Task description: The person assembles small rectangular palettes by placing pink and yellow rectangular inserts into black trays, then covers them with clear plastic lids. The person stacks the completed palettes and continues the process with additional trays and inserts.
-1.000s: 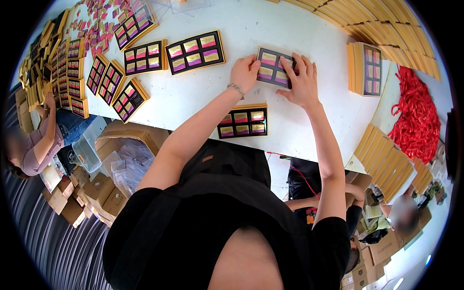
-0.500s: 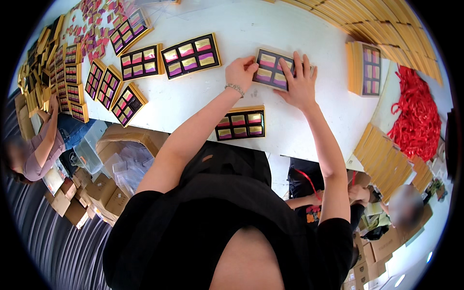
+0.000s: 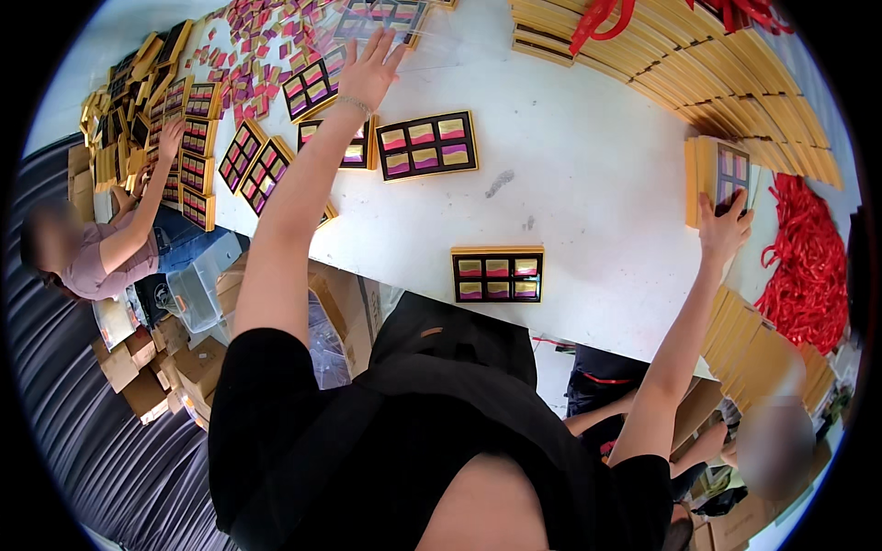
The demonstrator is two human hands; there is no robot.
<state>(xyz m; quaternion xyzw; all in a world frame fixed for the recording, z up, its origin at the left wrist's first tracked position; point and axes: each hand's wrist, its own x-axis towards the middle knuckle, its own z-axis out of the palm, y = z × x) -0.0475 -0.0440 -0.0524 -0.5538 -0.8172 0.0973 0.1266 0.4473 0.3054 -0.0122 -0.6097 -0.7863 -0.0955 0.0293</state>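
My left hand is stretched to the far side of the table, fingers spread and holding nothing. It is over the near edge of some clear plastic covers; whether it touches them I cannot tell. At the right, my right hand grips the near end of a clear-covered gift box on top of a stack of gold boxes. An open gift box with six gold, pink and purple wrapped squares lies mid-table. Another filled box sits near the front edge.
More filled boxes lie at the left, with loose wrapped squares scattered behind. Rows of gold boxes line the far right, beside red ribbons. One co-worker handles boxes at the left; another person is at the lower right.
My hands have parted from the middle of the table. The covered box has gone from there, and my right hand is at the right stack. My left hand has reached far left.
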